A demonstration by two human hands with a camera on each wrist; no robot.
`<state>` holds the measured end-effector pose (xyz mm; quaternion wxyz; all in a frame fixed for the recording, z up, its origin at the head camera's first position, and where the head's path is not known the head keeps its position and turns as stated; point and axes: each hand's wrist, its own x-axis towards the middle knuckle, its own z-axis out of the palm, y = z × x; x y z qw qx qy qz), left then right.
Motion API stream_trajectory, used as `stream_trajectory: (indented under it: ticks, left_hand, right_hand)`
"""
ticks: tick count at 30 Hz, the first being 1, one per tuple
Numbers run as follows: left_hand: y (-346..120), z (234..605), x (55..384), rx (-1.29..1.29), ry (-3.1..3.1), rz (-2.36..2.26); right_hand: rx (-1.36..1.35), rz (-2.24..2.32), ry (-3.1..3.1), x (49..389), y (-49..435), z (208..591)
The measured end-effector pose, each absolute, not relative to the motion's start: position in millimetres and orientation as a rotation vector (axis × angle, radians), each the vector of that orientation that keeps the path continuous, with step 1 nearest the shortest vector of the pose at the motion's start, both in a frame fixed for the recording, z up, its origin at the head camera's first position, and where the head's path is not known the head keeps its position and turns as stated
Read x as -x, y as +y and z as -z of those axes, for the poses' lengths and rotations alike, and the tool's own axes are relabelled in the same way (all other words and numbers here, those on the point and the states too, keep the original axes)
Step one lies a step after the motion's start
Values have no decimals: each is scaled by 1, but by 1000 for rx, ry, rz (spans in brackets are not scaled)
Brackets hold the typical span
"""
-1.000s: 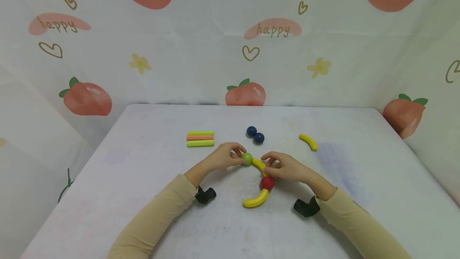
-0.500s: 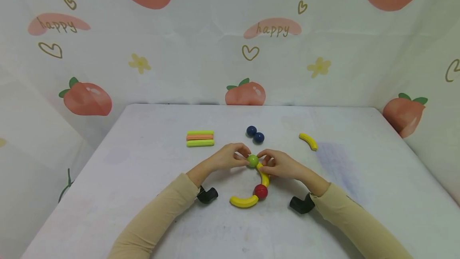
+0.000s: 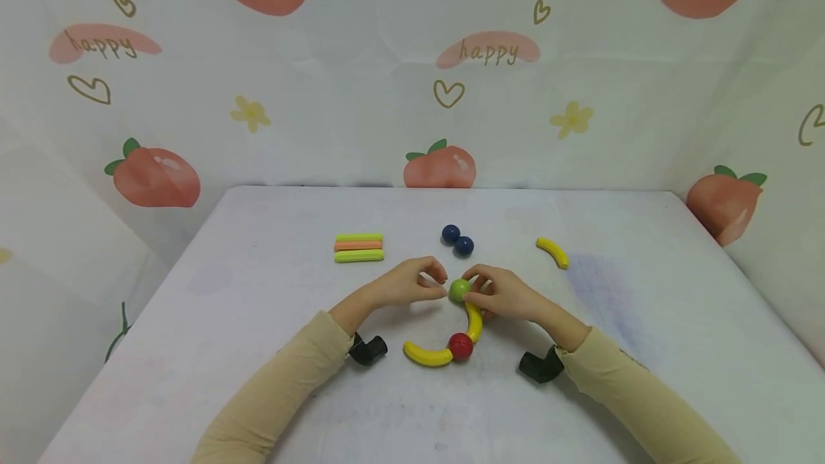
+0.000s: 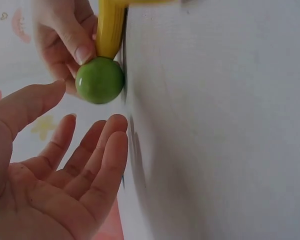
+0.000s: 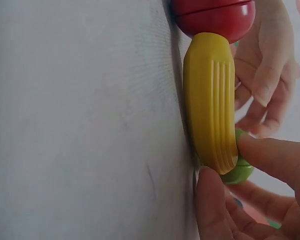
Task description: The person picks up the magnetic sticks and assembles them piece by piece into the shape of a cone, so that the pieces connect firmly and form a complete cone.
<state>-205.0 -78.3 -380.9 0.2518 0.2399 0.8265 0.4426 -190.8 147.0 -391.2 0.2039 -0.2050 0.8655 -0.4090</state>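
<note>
A curved chain on the table is made of a green ball [image 3: 460, 290], a yellow banana-shaped piece [image 3: 474, 322], a red ball [image 3: 460, 346] and a second yellow banana-shaped piece [image 3: 428, 355], end to end. My right hand [image 3: 505, 293] pinches the green ball where it meets the first yellow piece; the right wrist view shows its thumb on the ball. Just left of the ball, my left hand [image 3: 412, 282] holds nothing. Its fingers and thumb are spread apart below the green ball [image 4: 100, 80] in the left wrist view.
Two dark blue balls [image 3: 464, 245] lie behind the hands. At the back left are three ridged sticks [image 3: 359, 245], two yellow-green and one orange. Another yellow banana-shaped piece [image 3: 553, 253] lies at the back right. A printed cloth hangs behind the table [image 3: 290, 213].
The chain has swung round, its red ball and front yellow piece moving left. My left hand has let go of the green ball, which my right hand now pinches.
</note>
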Motion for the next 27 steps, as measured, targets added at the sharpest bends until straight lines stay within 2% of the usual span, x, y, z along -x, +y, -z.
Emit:
stream_trajectory:
  ticks: [8,14,19,27]
  left_hand:
    - [-94,380,204,-611,2314,-1121]
    - [-100,383,201,-611,2289,-1038]
    - [-104,383,196,-704,2214,-911]
    - [-107,377,185,-864,2194,-768]
  right_hand:
    - [474,1203,2431,190,155,388]
    - [599,1145,2454,192,152,391]
    - [692,1080,2501,194,149,393]
    - [574,1065,2513,193,152,390]
